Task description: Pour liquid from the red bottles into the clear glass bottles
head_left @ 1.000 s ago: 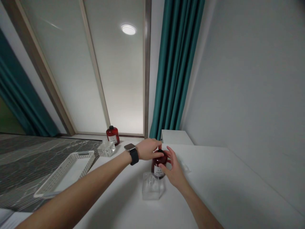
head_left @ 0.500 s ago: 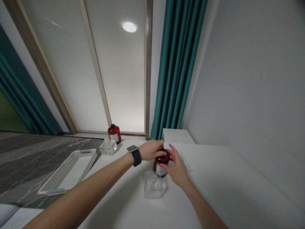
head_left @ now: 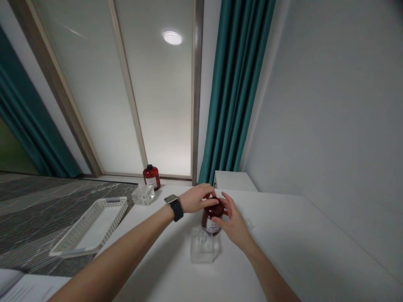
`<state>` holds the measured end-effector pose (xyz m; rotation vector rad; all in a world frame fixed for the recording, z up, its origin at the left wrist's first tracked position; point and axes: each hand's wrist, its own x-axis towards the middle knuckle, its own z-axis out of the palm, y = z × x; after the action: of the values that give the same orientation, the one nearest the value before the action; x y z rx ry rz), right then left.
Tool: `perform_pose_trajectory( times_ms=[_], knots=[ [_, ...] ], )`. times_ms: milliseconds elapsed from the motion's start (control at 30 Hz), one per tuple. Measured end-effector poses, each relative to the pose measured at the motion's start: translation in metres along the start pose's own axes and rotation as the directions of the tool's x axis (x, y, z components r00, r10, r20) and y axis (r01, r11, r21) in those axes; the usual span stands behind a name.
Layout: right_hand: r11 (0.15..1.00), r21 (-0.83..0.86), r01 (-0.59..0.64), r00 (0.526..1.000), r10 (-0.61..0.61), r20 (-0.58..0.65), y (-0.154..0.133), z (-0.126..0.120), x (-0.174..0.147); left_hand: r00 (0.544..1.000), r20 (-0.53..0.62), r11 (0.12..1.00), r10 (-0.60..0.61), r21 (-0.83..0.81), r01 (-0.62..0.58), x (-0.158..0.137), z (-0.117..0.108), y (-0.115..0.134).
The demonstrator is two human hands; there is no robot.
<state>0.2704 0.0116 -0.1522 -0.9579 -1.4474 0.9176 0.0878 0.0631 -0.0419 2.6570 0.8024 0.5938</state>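
Observation:
A dark red-brown bottle (head_left: 213, 226) with a white label stands upright on the white table (head_left: 170, 268). My left hand (head_left: 195, 199), with a black watch on its wrist, reaches over the bottle's top; its fingers are closed around the dark cap, which they partly hide. Against the bottle's right side, my right hand (head_left: 234, 225) curls its thumb and fingers about the body. Just in front of the bottle sits a clear, square-sided container (head_left: 202, 248), overlapping the lower part of the label from this view.
Another red bottle (head_left: 151, 178) with a black cap stands at the table's far left, behind a clear block-like container (head_left: 143, 194). A white perforated basket (head_left: 115, 201) lies further left. An open book (head_left: 34, 287) shows at bottom left. Something small and transparent (head_left: 249, 222) lies right of my right hand.
My left wrist has tilted slightly as the hand turns at the bottle's cap. The right hand keeps its hold, and the bottle stays in place. The view has shifted a little.

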Motion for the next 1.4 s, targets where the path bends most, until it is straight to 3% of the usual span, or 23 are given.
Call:
perform_pose_trajectory(
  times_ms=[133,367,567,700,800,1100,1400],
  knots=[
    [0.998,0.061,-0.014,1.000,0.014,0.005,-0.001,-0.001,0.000,0.968,-0.191,0.957,-0.165,-0.266,0.111,-0.022,0.012,-0.009],
    [0.961,0.271,-0.050,0.999,0.053,-0.003,-0.002,-0.002,0.004,0.961,-0.127,0.882,-0.247,-0.440,0.168,-0.046,0.041,-0.021],
    [0.969,0.238,-0.063,0.998,0.066,-0.005,0.000,-0.001,0.002,0.947,-0.141,0.855,-0.287,-0.484,0.188,-0.075,0.041,-0.015],
    [0.982,0.179,-0.063,0.998,0.062,0.010,-0.002,0.003,0.001,0.982,-0.077,0.862,-0.175,-0.493,0.115,-0.108,0.045,-0.014],
    [0.989,0.143,-0.047,0.999,0.047,0.005,0.000,0.009,0.007,0.985,0.010,0.862,-0.175,-0.482,0.158,-0.120,0.051,-0.013],
    [0.997,0.065,-0.047,0.997,0.043,0.069,0.015,0.034,0.067,0.966,0.043,0.934,-0.254,-0.248,0.257,-0.117,0.060,-0.002],
    [0.998,0.048,-0.043,0.993,0.037,0.109,0.032,0.076,0.121,0.953,0.043,0.915,-0.299,-0.269,0.299,-0.119,0.052,-0.009]
  ],
)
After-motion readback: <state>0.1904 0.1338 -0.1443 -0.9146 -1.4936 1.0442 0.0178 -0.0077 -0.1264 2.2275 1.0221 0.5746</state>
